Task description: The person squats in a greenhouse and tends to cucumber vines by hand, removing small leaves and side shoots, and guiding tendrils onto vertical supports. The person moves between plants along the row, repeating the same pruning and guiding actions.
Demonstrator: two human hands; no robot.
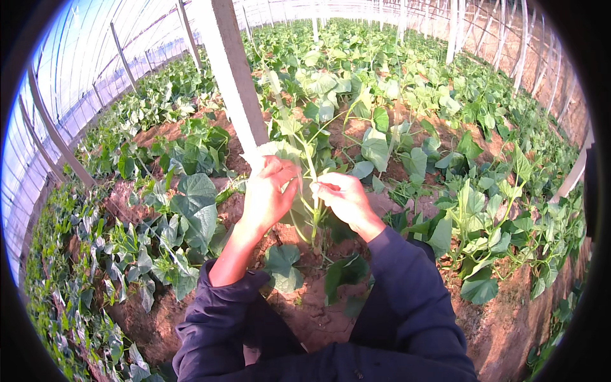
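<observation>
A green vine plant (310,162) with a thick upright stem stands before me, its base in reddish soil. My left hand (274,188) is raised on the stem's left side, fingers bent, near a thin translucent strip; whether it grips the strip is unclear in the glare. On the right of the stem, my right hand (341,193) has thumb and forefinger pinched together at the stem; what lies between the fingertips is too small to tell. Broad leaves (284,267) spread low around the stem's base.
A pale square post (238,81) rises just behind my left hand. Leafy vines (191,205) grow at left, and another bushy plant (477,238) at right. Rows of similar plants stretch back under a greenhouse frame with slanting poles (57,129). Thin strings hang among them.
</observation>
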